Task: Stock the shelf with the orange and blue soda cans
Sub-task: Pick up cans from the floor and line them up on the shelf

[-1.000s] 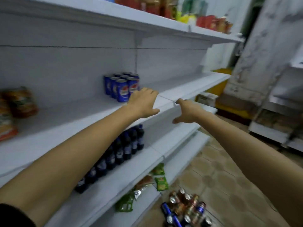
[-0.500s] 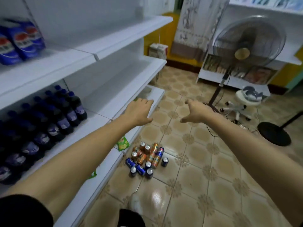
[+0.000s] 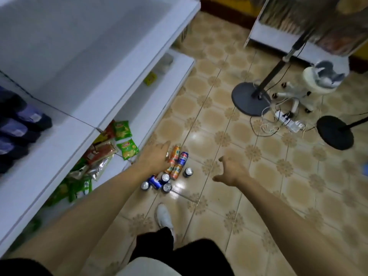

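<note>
View drops from shelf to floor; left hand [image 3: 157,156] reaches over the cans [image 3: 171,172], fingers relaxed, holding nothing, right hand [image 3: 231,170] loose beside, ready to gather.

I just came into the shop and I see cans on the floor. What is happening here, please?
A person is stocking a white shelf and is reaching down with both arms toward a cluster of orange and blue soda cans on the tiled floor. The left hand is open just above the cans; whether it touches one cannot be told. The right hand is open beside them and holds nothing. Snack packets lie on the bottom shelf nearby. No can is picked up yet.
</note>
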